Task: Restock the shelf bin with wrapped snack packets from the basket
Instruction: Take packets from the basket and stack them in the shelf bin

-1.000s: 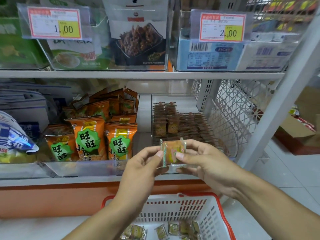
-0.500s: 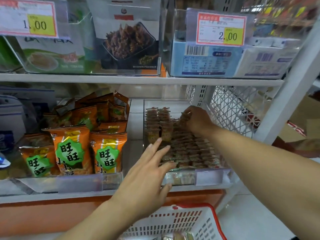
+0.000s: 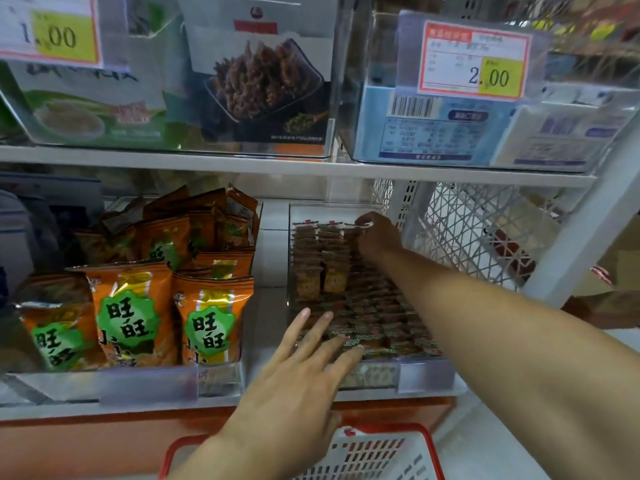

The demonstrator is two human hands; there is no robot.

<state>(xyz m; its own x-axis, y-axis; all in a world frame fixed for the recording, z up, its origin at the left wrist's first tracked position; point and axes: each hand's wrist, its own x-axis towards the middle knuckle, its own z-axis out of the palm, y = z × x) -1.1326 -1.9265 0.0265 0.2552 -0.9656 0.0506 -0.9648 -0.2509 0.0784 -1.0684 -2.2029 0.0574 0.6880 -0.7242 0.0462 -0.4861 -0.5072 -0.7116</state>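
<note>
- A white metal shelf (image 3: 294, 168) runs across the view, with a second shelf (image 3: 363, 394) below it; a white upright post (image 3: 588, 230) stands at the right with mesh side panels (image 3: 478, 230) behind it.
- Pale floor tiles show at the lower right.
- On the upper shelf, clear bins hold boxed goods; price tags read 1.00 (image 3: 52, 32) and 2.00 (image 3: 474, 60).
- On the lower shelf, a clear bin (image 3: 426, 374) holds rows of small wrapped packets (image 3: 374, 306), some upright at the back, the rest lying overlapped toward the front.
- To its left, another clear bin holds orange bags (image 3: 128, 306) with green labels, standing upright.
- The right hand (image 3: 375, 237) reaches to the back of the bin, fingers curled onto the top of the rear packets; whether it pinches one cannot be told.
- The left hand (image 3: 298, 386) is released, fingers straight and spread, tips over the bin's front packets.
- A red-rimmed white basket (image 3: 381, 455) sits below the shelf at the bottom edge; its contents are out of view.
</note>
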